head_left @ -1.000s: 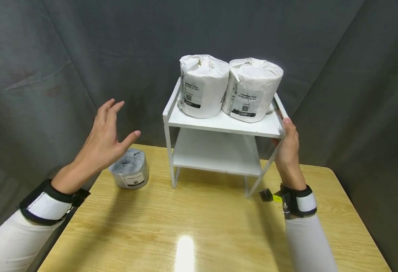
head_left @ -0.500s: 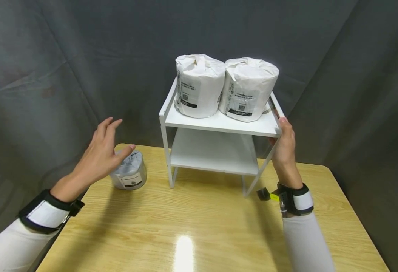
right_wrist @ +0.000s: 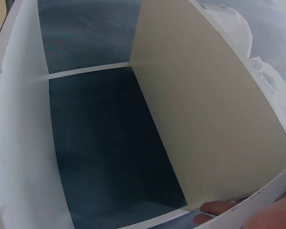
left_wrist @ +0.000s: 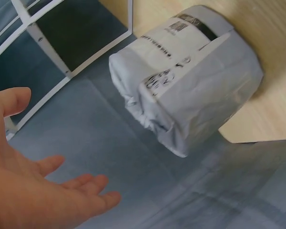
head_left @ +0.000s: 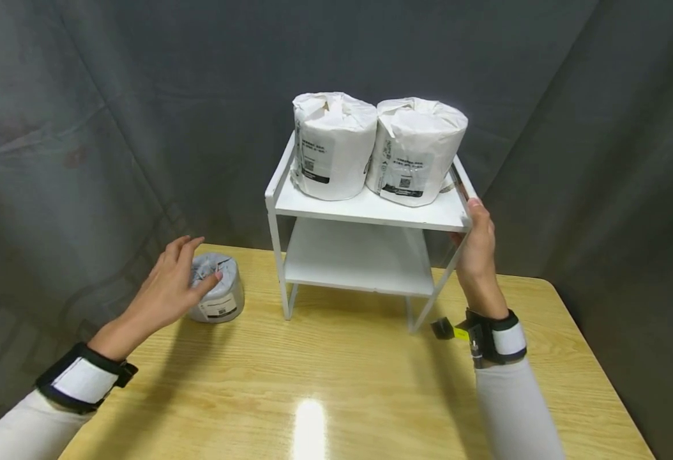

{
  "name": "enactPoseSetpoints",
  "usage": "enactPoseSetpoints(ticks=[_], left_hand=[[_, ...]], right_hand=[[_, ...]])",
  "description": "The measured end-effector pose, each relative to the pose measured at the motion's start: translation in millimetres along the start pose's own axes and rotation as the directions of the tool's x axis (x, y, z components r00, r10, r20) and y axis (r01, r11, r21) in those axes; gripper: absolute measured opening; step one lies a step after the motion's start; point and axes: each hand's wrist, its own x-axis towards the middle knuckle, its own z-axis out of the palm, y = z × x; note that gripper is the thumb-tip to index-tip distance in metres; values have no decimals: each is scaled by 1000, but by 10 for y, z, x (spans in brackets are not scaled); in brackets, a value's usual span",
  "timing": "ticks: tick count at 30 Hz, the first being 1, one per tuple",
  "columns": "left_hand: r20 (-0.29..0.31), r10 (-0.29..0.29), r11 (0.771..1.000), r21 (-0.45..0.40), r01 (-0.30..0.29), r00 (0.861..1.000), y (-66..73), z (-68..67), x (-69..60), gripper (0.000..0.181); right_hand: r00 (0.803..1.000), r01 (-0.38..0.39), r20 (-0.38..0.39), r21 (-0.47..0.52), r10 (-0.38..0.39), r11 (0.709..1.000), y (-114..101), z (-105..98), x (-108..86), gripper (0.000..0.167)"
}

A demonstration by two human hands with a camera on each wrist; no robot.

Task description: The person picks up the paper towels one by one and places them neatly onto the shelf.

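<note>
A grey paper-wrapped toilet roll (head_left: 227, 300) stands on the table at the left. My left hand (head_left: 166, 284) hovers above and beside it, fingers spread and thumb apart; the left wrist view shows a gap between hand and toilet roll (left_wrist: 205, 81). At the centre stands a white two-tier shelf rack (head_left: 365, 255). On its top board sit two white-wrapped toilet rolls, one on the left (head_left: 336, 156) and one on the right (head_left: 414, 160). My right hand (head_left: 478, 249) grips the rack's right side rail, thumb on top; in the right wrist view the fingers (right_wrist: 219, 208) curl beneath the upper board.
The wooden table (head_left: 336, 370) has a bright reflection near its front. Dark grey curtain (head_left: 198, 96) hangs behind and on both sides. A small black object with a yellow tag (head_left: 450, 329) shows beside my right wrist strap (head_left: 500, 338).
My left hand has come down toward the grey toilet roll. My right hand keeps its grip on the rack. The whole head view has shifted slightly.
</note>
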Motion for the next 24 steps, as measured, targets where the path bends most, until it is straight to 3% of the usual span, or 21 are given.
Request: enactPoseSetpoints(ticks=[10, 17, 24], left_hand=[[36, -38, 999, -12, 38, 999, -88, 157, -62, 78], [48, -15, 1000, 12, 15, 999, -153, 305, -83, 77], [36, 12, 1000, 26, -13, 999, -169, 350, -89, 76]], right_hand=[[1000, 14, 11, -24, -14, 1000, 9, 1, 6, 63], [1000, 12, 5, -32, -12, 999, 6, -1, -2, 63], [1000, 7, -2, -19, -7, 1000, 3, 4, -7, 63]])
